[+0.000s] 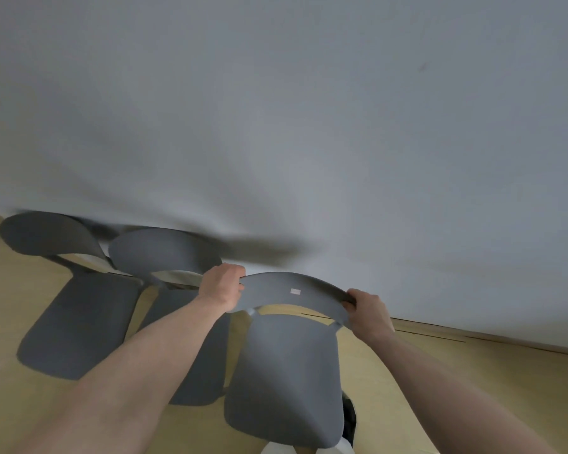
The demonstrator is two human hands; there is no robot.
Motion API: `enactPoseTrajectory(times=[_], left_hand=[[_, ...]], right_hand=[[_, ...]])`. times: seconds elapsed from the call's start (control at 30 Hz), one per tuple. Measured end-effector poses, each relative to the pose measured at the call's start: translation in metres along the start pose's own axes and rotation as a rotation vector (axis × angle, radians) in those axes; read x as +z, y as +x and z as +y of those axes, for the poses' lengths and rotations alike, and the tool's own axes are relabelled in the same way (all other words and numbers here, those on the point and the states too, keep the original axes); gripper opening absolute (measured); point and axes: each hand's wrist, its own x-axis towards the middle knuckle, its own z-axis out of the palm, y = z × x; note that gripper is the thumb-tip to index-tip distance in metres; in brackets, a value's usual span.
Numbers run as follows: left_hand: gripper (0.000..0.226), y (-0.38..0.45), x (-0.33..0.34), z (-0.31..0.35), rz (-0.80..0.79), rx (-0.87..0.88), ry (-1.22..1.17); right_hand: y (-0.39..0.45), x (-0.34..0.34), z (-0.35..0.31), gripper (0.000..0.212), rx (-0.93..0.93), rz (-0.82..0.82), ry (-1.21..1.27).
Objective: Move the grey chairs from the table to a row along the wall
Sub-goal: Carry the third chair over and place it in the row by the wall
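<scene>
Close to the pale wall, on the wooden floor, a third grey chair stands just right of two grey chairs lined up with their backs to the wall. The left hand curls over the left end of its curved backrest. The right hand grips the right end, fingers wrapped over the top edge.

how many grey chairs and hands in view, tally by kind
grey chairs: 3, namely left chair, middle chair, held chair
hands: 2, namely left hand, right hand, both gripping the held chair's backrest
total: 5
</scene>
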Motion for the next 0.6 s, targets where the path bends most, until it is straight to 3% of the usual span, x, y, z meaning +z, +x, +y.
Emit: enactPoseTrajectory(times=[0.13, 0.23, 0.43, 0.6], left_hand=[[0.038, 0.007, -0.001, 0.000, -0.020, -0.046, -0.031], [0.022, 0.013, -0.004, 0.010, -0.034, -0.023, -0.094], [0.042, 0.015, 0.011, 0.021, -0.168, 0.099, -0.030], [0.071, 0.017, 0.021, 0.025, -0.093, 0.081, -0.058]], right_hand=[[0.005, 0.011, -0.005, 0.012, 0.070, 0.003, -0.053], [0.009, 0.002, 0.004, 0.024, 0.173, -0.003, -0.091], [0.026, -0.014, 0.013, 0.039, 0.182, 0.010, -0.018], [0.031, -0.024, 0.016, 0.039, 0.183, -0.062, 0.054]])
